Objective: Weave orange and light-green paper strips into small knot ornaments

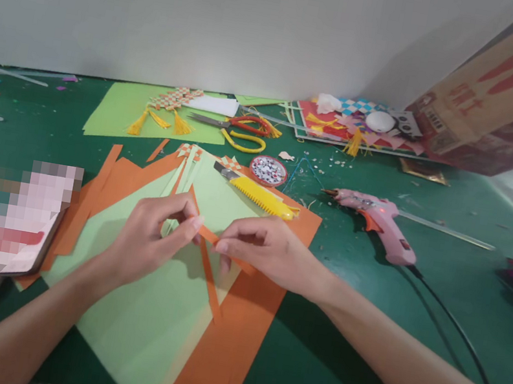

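Observation:
An orange paper strip (208, 234) is pinched between my left hand (156, 228) and my right hand (263, 245), its middle showing in the gap between them. Both hands are closed, thumb against fingers. Below them lie light green paper sheets (127, 315) on top of orange sheets (230, 351). Another narrow orange strip (210, 282) slants across the green sheet under my hands. Pale green strips (185, 173) lie just beyond my left hand. A yellow utility knife (260, 196) rests on the paper beyond my right hand.
A pink glue gun (379, 222) with a cord lies at right. Red-and-yellow scissors (242, 130), a dish of googly eyes (268, 170) and woven pieces with yellow tassels (173, 103) are at the back. A phone (24, 225) is at left, a paper bag (503, 96) at back right.

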### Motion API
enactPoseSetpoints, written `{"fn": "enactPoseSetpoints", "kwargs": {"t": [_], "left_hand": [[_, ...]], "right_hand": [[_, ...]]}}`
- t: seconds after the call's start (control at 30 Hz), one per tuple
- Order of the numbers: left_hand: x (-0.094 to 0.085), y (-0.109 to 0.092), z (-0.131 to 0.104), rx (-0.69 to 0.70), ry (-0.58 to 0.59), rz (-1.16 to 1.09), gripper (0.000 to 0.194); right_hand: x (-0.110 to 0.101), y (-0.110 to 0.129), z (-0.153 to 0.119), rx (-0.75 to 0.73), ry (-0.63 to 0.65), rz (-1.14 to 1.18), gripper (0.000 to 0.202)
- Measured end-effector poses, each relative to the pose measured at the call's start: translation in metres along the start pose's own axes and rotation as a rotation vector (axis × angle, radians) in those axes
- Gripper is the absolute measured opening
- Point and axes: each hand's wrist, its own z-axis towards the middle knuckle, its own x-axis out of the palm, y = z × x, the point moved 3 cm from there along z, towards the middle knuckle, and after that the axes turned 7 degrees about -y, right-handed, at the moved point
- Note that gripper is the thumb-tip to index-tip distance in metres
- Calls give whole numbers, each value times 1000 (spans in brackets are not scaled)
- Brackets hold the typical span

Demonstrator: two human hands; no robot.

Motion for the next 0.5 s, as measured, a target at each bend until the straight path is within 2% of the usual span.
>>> {"fn": "enactPoseSetpoints", "kwargs": {"t": [0.5], "left_hand": [[-15, 5, 8, -20, -240, -75, 24]], "right_hand": [[-2, -2, 1, -11, 0, 26, 28]]}}
